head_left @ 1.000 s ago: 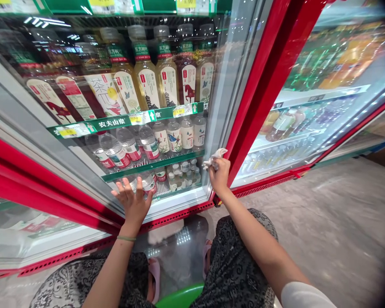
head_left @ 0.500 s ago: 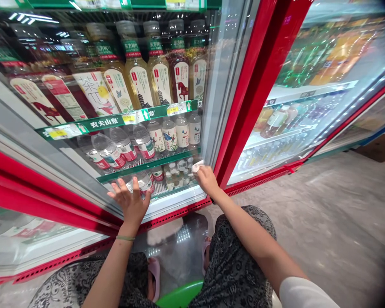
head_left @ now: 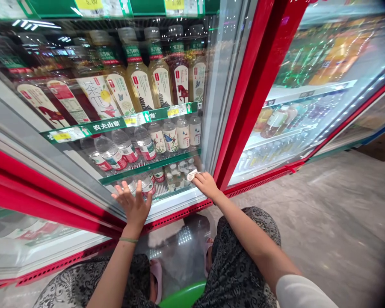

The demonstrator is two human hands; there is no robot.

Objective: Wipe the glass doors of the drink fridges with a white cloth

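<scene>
A small folded white cloth or tissue (head_left: 191,175) is pinched in the fingers of my right hand (head_left: 205,185). It lies against the lower right part of the glass door (head_left: 208,141) of a drinks fridge. My left hand (head_left: 135,205) has its fingers spread and rests on or close to the lower left of the same glass, holding nothing. Behind the pane, water bottles (head_left: 146,143) and tea bottles (head_left: 160,81) stand on shelves with green price strips (head_left: 115,124).
Red frames (head_left: 244,98) border the door. To the right stands another lit fridge (head_left: 276,141) with drinks. Below are the grey floor (head_left: 333,214), my patterned trousers (head_left: 237,256), pink sandals (head_left: 157,273) and a green curved thing (head_left: 182,295) between my legs. A cardboard piece (head_left: 378,145) lies far right.
My right hand has moved slightly left and down over the glass with the white cloth. My left hand keeps about the same place on the door. The view has shifted a little.
</scene>
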